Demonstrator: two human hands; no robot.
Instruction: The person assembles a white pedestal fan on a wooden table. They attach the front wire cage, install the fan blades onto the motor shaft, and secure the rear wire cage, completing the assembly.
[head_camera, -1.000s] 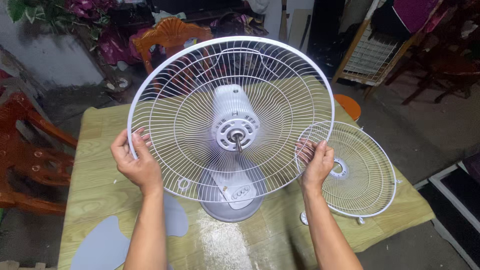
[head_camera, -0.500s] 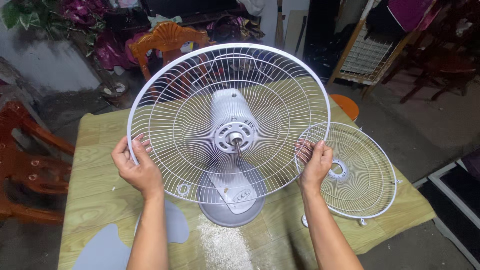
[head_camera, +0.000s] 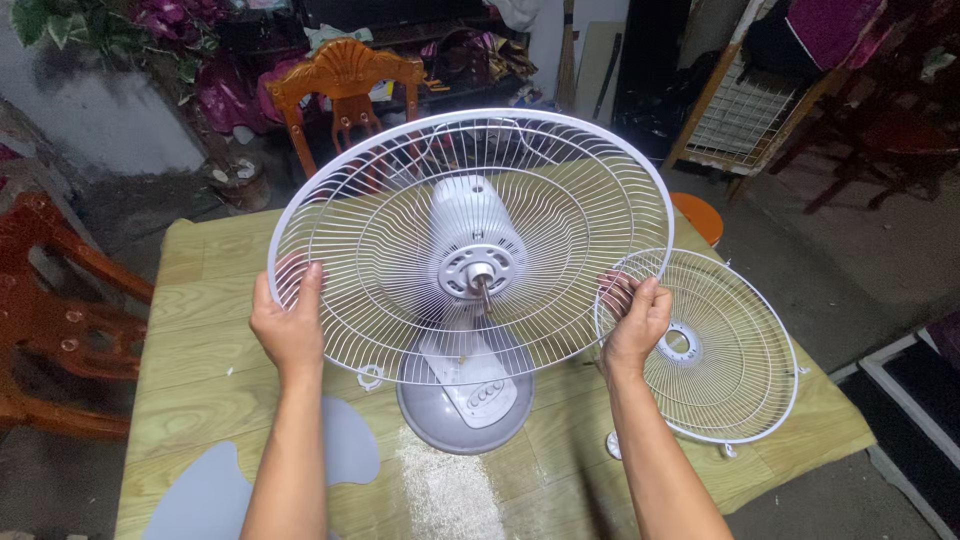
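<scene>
Head: round wire grille (white)

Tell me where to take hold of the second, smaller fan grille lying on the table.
Grip the smaller grille by its thick outer rim, coming from above on the near edge. It lies flat on the table dished upward, so the rim stands free; the thin wires would likely bend, and both hands are busy on the large grille.

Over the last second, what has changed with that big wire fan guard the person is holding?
The big wire guard has tipped flatter, its top rim dropping lower. The left hand shifted its grip along the rim, toward the lower edge. The right hand kept its hold on the opposite side. The fan, the second guard and the grey blade pieces on the table stayed put.
</scene>
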